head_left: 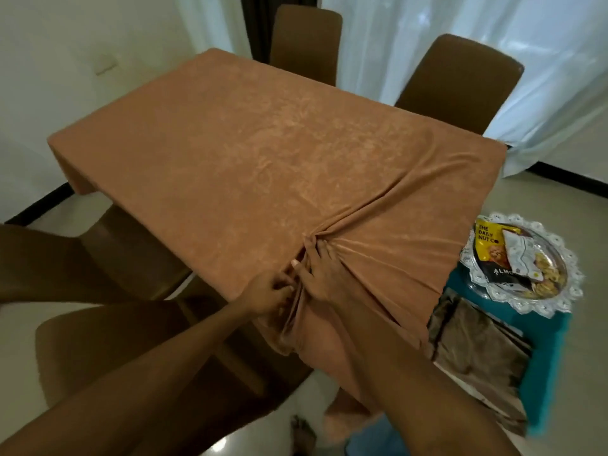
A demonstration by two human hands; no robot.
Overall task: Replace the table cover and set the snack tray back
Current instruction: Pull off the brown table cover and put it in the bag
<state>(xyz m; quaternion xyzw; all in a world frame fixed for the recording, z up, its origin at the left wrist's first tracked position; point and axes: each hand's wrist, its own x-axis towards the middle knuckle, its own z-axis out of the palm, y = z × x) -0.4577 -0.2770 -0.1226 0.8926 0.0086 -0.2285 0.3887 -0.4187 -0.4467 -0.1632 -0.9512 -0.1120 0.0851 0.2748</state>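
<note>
An orange-brown velvet table cover (250,146) lies over the whole table and hangs off its edges. At the near edge the cloth is bunched into a knot of folds that radiate toward the right corner. My left hand (268,296) pinches the gathered cloth at the table's edge. My right hand (320,271) grips the bunch just beside it, fingers dug into the folds. The snack tray (556,291), silver with a lacy rim, holds packets of nuts and stands on a teal seat to the right of the table.
Brown chairs stand at the far side (306,41), the far right (460,80) and the near left (108,340). A folded dark brown cloth (477,353) lies on the teal seat below the tray. White curtains hang behind. A bare foot (304,436) shows on the tiled floor.
</note>
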